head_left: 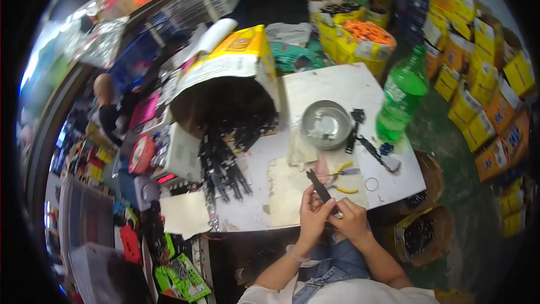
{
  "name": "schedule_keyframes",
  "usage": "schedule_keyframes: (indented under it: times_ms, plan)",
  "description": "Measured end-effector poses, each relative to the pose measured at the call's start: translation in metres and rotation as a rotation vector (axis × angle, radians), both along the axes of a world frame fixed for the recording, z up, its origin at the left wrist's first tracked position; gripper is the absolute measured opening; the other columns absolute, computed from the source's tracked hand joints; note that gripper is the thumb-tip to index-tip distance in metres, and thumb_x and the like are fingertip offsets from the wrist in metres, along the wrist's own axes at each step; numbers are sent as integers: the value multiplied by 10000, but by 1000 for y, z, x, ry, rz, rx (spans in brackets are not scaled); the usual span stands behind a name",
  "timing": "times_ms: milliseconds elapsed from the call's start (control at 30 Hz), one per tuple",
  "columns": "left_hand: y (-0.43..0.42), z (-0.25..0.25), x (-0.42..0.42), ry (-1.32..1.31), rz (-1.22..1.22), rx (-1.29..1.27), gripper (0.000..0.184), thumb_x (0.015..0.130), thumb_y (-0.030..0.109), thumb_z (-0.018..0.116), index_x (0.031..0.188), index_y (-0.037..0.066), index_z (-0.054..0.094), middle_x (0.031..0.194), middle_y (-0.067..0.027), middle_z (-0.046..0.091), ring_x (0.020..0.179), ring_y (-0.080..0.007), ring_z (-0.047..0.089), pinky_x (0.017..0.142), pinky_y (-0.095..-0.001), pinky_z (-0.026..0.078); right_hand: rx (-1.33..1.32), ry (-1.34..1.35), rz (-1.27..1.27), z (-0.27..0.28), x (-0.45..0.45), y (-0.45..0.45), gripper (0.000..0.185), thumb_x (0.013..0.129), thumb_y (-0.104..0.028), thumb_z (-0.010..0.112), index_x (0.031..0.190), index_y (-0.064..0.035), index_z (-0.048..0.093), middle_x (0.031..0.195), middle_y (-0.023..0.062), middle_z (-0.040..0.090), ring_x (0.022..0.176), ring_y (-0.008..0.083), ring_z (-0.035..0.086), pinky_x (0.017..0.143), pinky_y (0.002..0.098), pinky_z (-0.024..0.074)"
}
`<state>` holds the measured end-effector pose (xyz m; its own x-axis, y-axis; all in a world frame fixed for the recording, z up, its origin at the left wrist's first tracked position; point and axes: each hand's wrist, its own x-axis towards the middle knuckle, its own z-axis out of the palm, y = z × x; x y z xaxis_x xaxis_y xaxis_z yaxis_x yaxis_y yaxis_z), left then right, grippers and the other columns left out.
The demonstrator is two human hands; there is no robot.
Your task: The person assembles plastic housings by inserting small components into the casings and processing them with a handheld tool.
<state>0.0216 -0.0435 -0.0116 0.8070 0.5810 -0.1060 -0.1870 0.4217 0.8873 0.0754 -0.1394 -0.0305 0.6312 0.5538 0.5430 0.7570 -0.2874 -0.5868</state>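
A slim black plastic piece (320,186) is held up at a slant just over the table's front edge. My left hand (313,214) is closed around its left side, thumb along it. On its lower end my right hand (350,219) is closed as well, and the fingers hide that end. Right behind the hands lie pliers with yellow handles (344,190), on a worn pale sheet (281,191). Farther back stands a round metal bowl (310,138) with whitish bits inside. Beside the bowl are dark strap-like parts (352,135).
A yellow sack (261,50) lies open on the left, with many black parts (222,163) spilling out. A green bottle (400,98) stands at the table's right edge. Cartons of parts (424,236) sit on the floor at right. Another person (109,110) is at far left.
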Motion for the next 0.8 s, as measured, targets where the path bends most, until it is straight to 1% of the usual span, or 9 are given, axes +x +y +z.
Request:
schedule_keyframes:
  times_ms: [67,167,233,500,600,667,700,733,800]
  plan:
    - [7,-4,-4,29,5,117,513,780,-27,594,1213,-6,320,844,-25,495,742,-72,514,632,-191,446,-14,30,39,-3,-1,8,245,676,-253,685,737,-64,540,648,59,520,546,248,555,474,332,441]
    - [14,-12,-8,12,61,57,517,781,-27,593,1219,-4,319,847,-21,493,737,-67,513,623,-186,444,-51,90,52,-8,-4,17,225,685,-225,673,741,-55,537,655,72,532,553,264,559,486,352,440]
    - [18,-18,-11,39,49,-7,498,787,-16,576,1211,2,318,918,-61,513,847,-132,540,693,-238,474,-44,100,72,-6,-4,19,214,687,-212,668,743,-53,537,656,75,533,554,266,560,486,354,439]
    - [25,-26,-11,-3,65,-22,505,782,-31,579,1215,-3,320,947,-76,518,858,-137,542,723,-237,471,-80,95,101,-10,-4,25,189,682,-181,662,727,-46,538,648,90,538,547,273,557,478,357,432]
    - [43,-21,-19,125,-1,408,449,790,39,593,1190,-6,395,944,-65,498,916,-136,490,820,-263,404,-74,120,62,-9,0,24,190,696,-165,645,681,-23,519,639,117,527,553,296,544,486,363,412]
    - [87,-27,-28,183,169,998,387,785,33,505,1162,-10,429,1030,-157,494,1017,-303,455,902,-368,343,-74,96,-64,-8,15,20,208,724,-187,636,670,-24,518,629,134,529,553,322,539,482,373,407]
    - [113,-11,-34,226,176,1198,362,773,42,489,1129,-13,450,1077,-188,477,1032,-337,434,917,-405,317,-123,101,-137,-4,24,17,230,747,-212,628,666,-26,521,620,149,533,549,340,533,481,389,402]
    - [139,6,-40,460,129,1461,417,741,25,512,1153,19,448,1149,-168,445,1145,-335,365,989,-461,233,-132,72,-207,-7,36,14,228,750,-245,633,679,-41,558,636,117,554,545,316,554,488,382,425]
    - [183,-2,-47,694,229,1863,441,651,-3,551,1084,81,525,1209,-145,423,1222,-344,288,993,-570,137,-161,107,-286,2,54,13,247,766,-265,614,684,-37,569,641,123,569,555,322,561,507,389,433]
